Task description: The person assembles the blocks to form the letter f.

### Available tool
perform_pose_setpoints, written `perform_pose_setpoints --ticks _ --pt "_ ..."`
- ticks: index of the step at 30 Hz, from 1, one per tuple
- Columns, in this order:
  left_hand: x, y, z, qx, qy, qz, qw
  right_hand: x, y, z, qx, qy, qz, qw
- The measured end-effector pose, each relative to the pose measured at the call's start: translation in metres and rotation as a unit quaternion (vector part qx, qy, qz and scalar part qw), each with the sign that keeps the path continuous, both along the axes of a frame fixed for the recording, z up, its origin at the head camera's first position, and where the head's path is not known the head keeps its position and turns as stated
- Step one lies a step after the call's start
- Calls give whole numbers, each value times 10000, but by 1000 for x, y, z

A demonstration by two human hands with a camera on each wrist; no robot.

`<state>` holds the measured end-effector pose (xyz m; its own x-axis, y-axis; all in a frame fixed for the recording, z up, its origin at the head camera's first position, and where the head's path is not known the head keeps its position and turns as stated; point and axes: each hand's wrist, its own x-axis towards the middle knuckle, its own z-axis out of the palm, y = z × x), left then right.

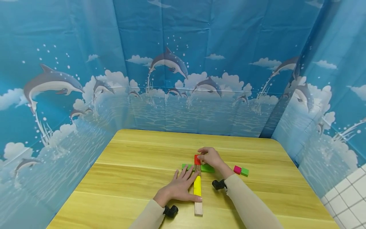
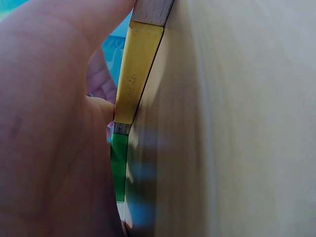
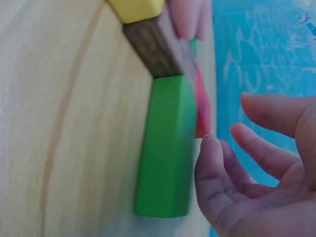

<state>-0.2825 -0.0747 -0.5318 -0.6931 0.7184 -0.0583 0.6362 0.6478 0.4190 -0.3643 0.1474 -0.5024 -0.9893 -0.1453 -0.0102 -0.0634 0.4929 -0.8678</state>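
Observation:
On the table lies a line of blocks: a red block (image 1: 197,160) at the far end, a brown block (image 3: 154,45), a yellow block (image 1: 197,185) and a pale wooden block (image 1: 198,209) nearest. Green blocks (image 1: 207,168) extend to either side of the brown one. My left hand (image 1: 182,187) lies over the row with fingers spread, its fingertips by the brown block and left green block, its thumb across the near end of the yellow block. Beside the red block is my right hand (image 1: 212,157), fingers loosely bent; one fingertip touches or nearly touches it.
A pink block (image 1: 237,170) and a small green block (image 1: 244,172) sit together to the right, near my right forearm. Behind the wooden table (image 1: 137,149) hangs a blue dolphin-print curtain (image 1: 188,111). White tiles (image 1: 350,190) show at the far right.

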Motion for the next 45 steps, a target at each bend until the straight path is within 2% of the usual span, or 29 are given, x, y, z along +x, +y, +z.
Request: perform_pose_setpoints --ticks 10,20,34,45 --pt "1 0 1 8 6 -15 10000 16 8 17 303 408 -22 9987" --pt "2 -2 3 29 44 18 10000 38 35 30 424 870 -197 9951" --pt "2 -1 0 84 83 -28 9999 83 84 33 1051 1019 66 9892" --pt "1 -1 -1 75 79 -41 9999 115 101 29 1453 1094 53 9833"
